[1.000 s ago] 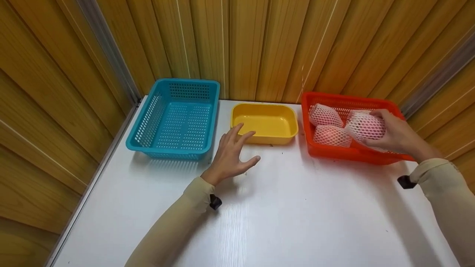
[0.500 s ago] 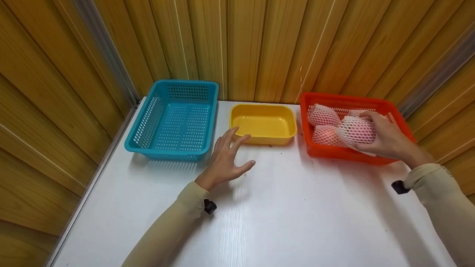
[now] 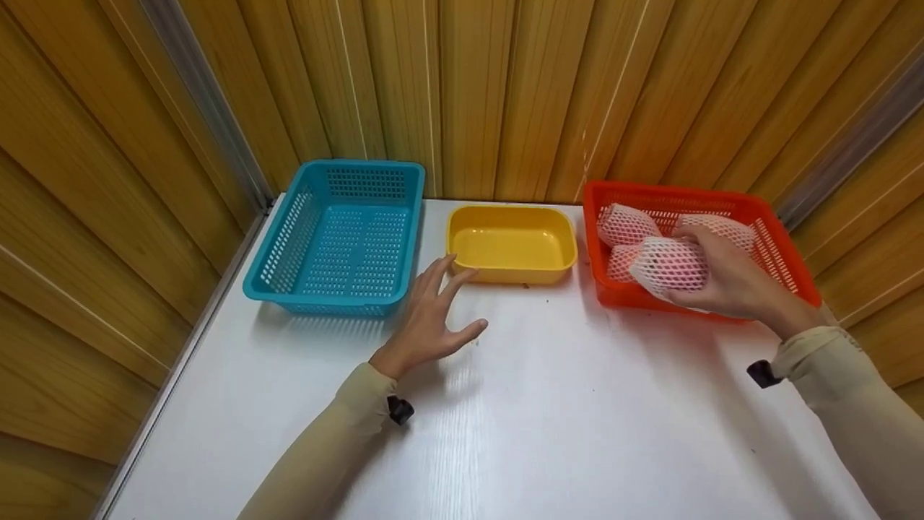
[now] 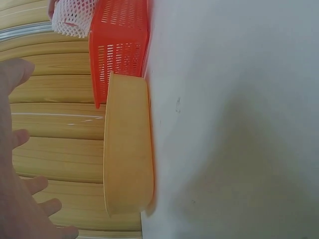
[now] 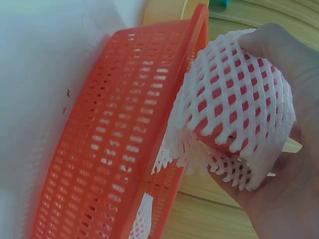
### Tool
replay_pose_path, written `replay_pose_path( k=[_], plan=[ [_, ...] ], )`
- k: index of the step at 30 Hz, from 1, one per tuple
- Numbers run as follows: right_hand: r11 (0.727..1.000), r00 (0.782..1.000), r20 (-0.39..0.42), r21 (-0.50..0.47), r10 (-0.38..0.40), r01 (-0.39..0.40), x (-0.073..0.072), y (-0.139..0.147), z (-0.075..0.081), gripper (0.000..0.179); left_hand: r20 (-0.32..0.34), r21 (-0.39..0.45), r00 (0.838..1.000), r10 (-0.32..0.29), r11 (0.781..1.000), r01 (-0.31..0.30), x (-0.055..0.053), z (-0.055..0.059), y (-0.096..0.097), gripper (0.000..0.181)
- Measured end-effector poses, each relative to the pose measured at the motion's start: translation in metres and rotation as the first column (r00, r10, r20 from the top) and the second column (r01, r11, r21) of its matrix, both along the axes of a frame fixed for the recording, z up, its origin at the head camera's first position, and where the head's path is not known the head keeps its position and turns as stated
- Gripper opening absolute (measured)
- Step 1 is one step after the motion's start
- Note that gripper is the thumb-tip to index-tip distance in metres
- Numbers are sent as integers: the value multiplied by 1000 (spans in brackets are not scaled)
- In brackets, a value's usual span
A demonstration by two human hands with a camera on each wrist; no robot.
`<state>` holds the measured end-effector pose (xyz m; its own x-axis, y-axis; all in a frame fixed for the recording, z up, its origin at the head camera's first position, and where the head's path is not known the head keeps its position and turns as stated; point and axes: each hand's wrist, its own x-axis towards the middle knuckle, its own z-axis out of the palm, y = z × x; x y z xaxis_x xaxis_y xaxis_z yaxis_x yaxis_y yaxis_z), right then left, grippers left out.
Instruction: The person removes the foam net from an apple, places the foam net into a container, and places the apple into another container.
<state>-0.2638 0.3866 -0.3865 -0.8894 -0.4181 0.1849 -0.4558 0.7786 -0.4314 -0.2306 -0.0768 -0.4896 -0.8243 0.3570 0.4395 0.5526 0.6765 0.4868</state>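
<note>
My right hand (image 3: pixel 736 285) grips a round pinkish-red fruit in a white foam net (image 3: pixel 671 266) above the front rim of the red basket (image 3: pixel 729 312). In the right wrist view, thumb and fingers curl round the netted fruit (image 5: pixel 234 94), and the net's loose end hangs open below; its exact kind is hard to tell. Several more netted fruits (image 3: pixel 629 224) lie in the basket, partly hidden by the held one. My left hand (image 3: pixel 426 321) hovers with spread fingers in front of the yellow tub (image 3: pixel 512 274), holding nothing.
A blue perforated basket (image 3: pixel 393 295) stands at the left with no contents visible. Between both baskets sits the yellow tub, with nothing visible in it. Wood-panelled walls (image 3: pixel 476 101) rise behind and beside the white table (image 3: pixel 548 419).
My right hand has moved left and toward me, carrying the netted fruit from over the basket's right side to its front rim. The left hand has drifted slightly left and toward me.
</note>
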Motion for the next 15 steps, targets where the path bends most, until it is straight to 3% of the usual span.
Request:
replay_pose_path(
  k=[9,15],
  plan=[
    [996,993,-83,23,88,-87,5,-18,-2,88,1,10,1000,-15,1000,15,4,1,-3,74],
    [996,996,-26,35,81,-80,10,-29,-3,92,-6,5,1000,-20,1000,20,7,0,-4,74]
  ],
)
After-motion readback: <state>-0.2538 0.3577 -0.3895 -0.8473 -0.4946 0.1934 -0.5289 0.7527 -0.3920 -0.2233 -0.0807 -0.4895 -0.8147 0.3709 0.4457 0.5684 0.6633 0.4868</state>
